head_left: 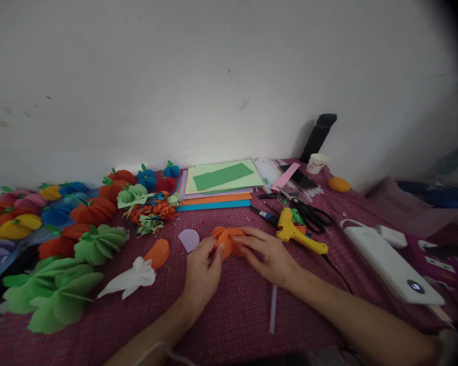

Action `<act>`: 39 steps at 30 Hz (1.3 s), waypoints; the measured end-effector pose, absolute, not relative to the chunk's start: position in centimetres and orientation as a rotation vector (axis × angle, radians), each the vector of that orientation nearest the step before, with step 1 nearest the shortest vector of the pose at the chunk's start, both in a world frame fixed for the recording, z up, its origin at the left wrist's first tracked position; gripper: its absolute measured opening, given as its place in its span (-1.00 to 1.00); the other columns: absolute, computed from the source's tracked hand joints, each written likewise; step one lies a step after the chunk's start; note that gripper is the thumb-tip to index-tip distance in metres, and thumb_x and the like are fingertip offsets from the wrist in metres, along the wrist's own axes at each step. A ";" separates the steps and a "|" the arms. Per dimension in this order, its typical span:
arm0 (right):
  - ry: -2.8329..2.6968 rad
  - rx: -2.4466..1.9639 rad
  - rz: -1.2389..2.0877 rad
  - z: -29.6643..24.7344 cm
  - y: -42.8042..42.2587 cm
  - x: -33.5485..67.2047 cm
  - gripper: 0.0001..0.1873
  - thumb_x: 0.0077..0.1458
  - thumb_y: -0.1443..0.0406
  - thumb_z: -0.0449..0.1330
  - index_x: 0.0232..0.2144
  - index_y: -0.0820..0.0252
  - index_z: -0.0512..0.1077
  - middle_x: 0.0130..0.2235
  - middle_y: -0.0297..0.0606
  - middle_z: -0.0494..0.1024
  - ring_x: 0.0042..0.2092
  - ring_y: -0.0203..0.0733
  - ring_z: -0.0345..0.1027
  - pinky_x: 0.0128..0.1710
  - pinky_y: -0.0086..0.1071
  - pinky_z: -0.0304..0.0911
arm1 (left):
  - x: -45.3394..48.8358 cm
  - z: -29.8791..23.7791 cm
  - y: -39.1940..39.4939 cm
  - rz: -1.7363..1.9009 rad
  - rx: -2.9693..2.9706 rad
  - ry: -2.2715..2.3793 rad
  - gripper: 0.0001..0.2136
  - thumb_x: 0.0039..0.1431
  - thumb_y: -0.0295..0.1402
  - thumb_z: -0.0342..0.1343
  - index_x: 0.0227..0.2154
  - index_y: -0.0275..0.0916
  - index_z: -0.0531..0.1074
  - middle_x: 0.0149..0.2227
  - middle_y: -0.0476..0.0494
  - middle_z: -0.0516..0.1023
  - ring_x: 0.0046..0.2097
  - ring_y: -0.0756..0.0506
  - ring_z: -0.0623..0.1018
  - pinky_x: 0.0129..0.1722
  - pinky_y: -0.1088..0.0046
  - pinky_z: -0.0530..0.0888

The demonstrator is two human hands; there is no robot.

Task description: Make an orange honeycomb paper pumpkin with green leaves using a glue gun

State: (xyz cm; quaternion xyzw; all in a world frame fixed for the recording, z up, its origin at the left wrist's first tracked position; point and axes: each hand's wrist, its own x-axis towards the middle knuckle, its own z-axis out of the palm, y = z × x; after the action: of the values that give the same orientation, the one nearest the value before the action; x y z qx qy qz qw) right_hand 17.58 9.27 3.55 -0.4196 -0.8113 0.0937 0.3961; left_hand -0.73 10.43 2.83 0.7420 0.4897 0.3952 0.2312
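Paper ball [229, 239], orange, sits in the middle of the desk [236, 305], and we pinch it from both sides with our left hand [201, 272] and right hand [269, 258]. Squeezing hard could squash its folds. The glue gun [296, 235] lies just beside our right hand and might burn it. We have room toward the near edge.

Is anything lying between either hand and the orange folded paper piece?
Nothing visible. Left hand and right hand both pinch the orange paper piece directly; the lilac cutout and yellow glue gun lie to either side.
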 end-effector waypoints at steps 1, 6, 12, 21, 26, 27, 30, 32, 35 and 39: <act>-2.049 -1.066 0.228 3.5 9.3 17.6 -0.69 0.11 0.42 0.03 -0.10 0.14 0.40 -0.03 -0.13 0.44 -0.04 -0.23 0.35 -0.06 -0.32 0.32 | -0.7 2.8 10.4 1.085 2.038 1.362 -0.80 0.17 -0.34 -0.09 -0.50 -0.26 0.34 -0.52 0.03 0.34 -0.46 0.02 0.32 -0.46 0.55 0.23; -2.011 -1.083 0.207 3.1 9.6 17.6 -0.67 0.10 0.43 0.03 -0.10 0.13 0.41 -0.06 -0.16 0.46 -0.06 -0.23 0.37 -0.06 -0.31 0.34 | -0.5 2.9 10.4 1.108 2.019 1.404 -0.87 0.11 -0.35 -0.03 -0.50 -0.25 0.32 -0.54 0.07 0.32 -0.48 0.04 0.32 -0.45 0.56 0.23; -1.983 -1.128 0.214 3.0 9.7 17.7 -0.68 0.10 0.42 0.04 -0.09 0.14 0.42 -0.06 -0.15 0.47 -0.04 -0.20 0.37 -0.04 -0.28 0.33 | -0.7 3.1 10.4 1.105 1.948 1.399 -0.87 0.15 -0.31 -0.06 -0.42 -0.23 0.32 -0.52 0.08 0.34 -0.48 0.05 0.33 -0.46 0.57 0.24; -1.978 -1.115 0.216 3.1 9.6 17.7 -0.66 0.09 0.43 0.04 -0.09 0.13 0.41 -0.06 -0.15 0.47 -0.05 -0.20 0.37 -0.06 -0.27 0.34 | -0.8 2.7 10.5 1.152 1.940 1.382 -0.93 0.15 -0.34 -0.03 -0.35 -0.21 0.29 -0.45 0.05 0.40 -0.43 0.03 0.39 -0.43 0.56 0.30; -1.977 -1.101 0.237 3.0 9.7 17.7 -0.65 0.07 0.45 0.05 -0.09 0.12 0.40 -0.05 -0.17 0.47 -0.03 -0.21 0.35 -0.03 -0.27 0.32 | -0.7 2.2 10.6 1.213 1.991 1.275 -0.81 0.15 -0.42 -0.06 -0.16 -0.19 0.25 -0.20 -0.10 0.45 -0.22 -0.02 0.47 -0.26 0.48 0.38; -1.979 -1.104 0.241 3.0 9.7 17.7 -0.64 0.07 0.45 0.05 -0.08 0.13 0.40 -0.05 -0.17 0.47 -0.02 -0.21 0.35 -0.03 -0.27 0.32 | -0.7 2.2 10.7 1.209 2.027 1.250 -0.81 0.16 -0.44 -0.07 -0.16 -0.18 0.27 -0.14 -0.13 0.44 -0.15 -0.04 0.46 -0.21 0.45 0.38; -1.977 -1.128 0.241 3.0 9.7 17.7 -0.63 0.05 0.47 0.05 -0.08 0.13 0.39 -0.05 -0.17 0.47 -0.02 -0.20 0.35 -0.02 -0.26 0.31 | -0.7 2.5 10.8 1.214 2.061 1.230 -0.82 0.15 -0.49 -0.09 -0.25 -0.18 0.36 0.01 -0.18 0.35 -0.02 -0.09 0.40 -0.18 0.42 0.38; -1.978 -1.137 0.241 3.0 9.8 17.7 -0.63 0.05 0.46 0.06 -0.08 0.11 0.40 -0.05 -0.18 0.47 -0.02 -0.20 0.35 -0.03 -0.26 0.32 | -0.7 2.8 10.8 1.222 2.024 1.251 -0.83 0.13 -0.50 -0.09 -0.31 -0.19 0.39 0.06 -0.19 0.29 0.04 -0.12 0.36 -0.24 0.44 0.40; -1.978 -1.133 0.244 2.9 9.8 17.8 -0.63 0.05 0.47 0.06 -0.09 0.12 0.40 -0.06 -0.17 0.47 -0.02 -0.20 0.35 -0.02 -0.27 0.32 | -0.8 3.0 10.8 1.215 1.970 1.258 -0.82 0.11 -0.51 -0.08 -0.33 -0.19 0.41 0.09 -0.20 0.26 0.10 -0.15 0.31 -0.31 0.48 0.40; -1.960 -1.137 0.258 2.9 9.9 17.7 -0.64 0.05 0.48 0.05 -0.10 0.12 0.40 -0.06 -0.17 0.47 -0.02 -0.20 0.35 -0.02 -0.24 0.31 | -0.8 3.0 11.0 1.182 1.955 1.199 -0.79 0.08 -0.54 -0.08 -0.41 -0.20 0.45 -0.11 -0.15 0.43 0.00 -0.11 0.39 -0.21 0.43 0.38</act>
State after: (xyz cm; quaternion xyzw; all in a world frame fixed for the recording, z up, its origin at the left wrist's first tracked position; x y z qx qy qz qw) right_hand 17.70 9.88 2.93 -0.4529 -0.7811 0.1028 0.4173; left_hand -0.83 10.96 3.01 0.7281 0.4465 0.4401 0.2770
